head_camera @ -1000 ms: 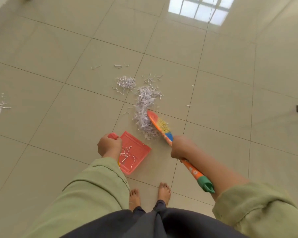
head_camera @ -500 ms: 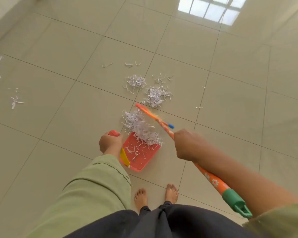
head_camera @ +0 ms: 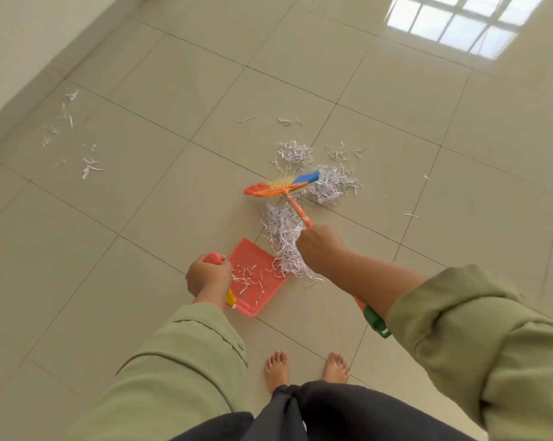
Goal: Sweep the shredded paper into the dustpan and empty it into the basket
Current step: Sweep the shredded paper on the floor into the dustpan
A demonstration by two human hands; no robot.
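A red dustpan (head_camera: 252, 300) lies on the tiled floor with thin paper strips inside. My left hand (head_camera: 209, 275) grips its red handle. A heap of shredded paper (head_camera: 283, 230) lies at the pan's far right edge, partly over its lip. My right hand (head_camera: 319, 248) grips the orange handle of a small broom (head_camera: 280, 187), whose orange, yellow and blue head sits beyond that heap. Two more clumps of shredded paper (head_camera: 330, 184) lie just past the broom head. No basket is in view.
Loose paper strips (head_camera: 89, 165) are scattered far left near the wall base (head_camera: 20, 119), and a few more lie beyond the clumps. My bare feet (head_camera: 307, 369) stand just behind the dustpan. A window's reflection shines on the tiles at the top right.
The broom pulled a heap of paper to the dustpan's edge, then its head swung back out beyond the heap. The left hand kept hold of the dustpan handle.
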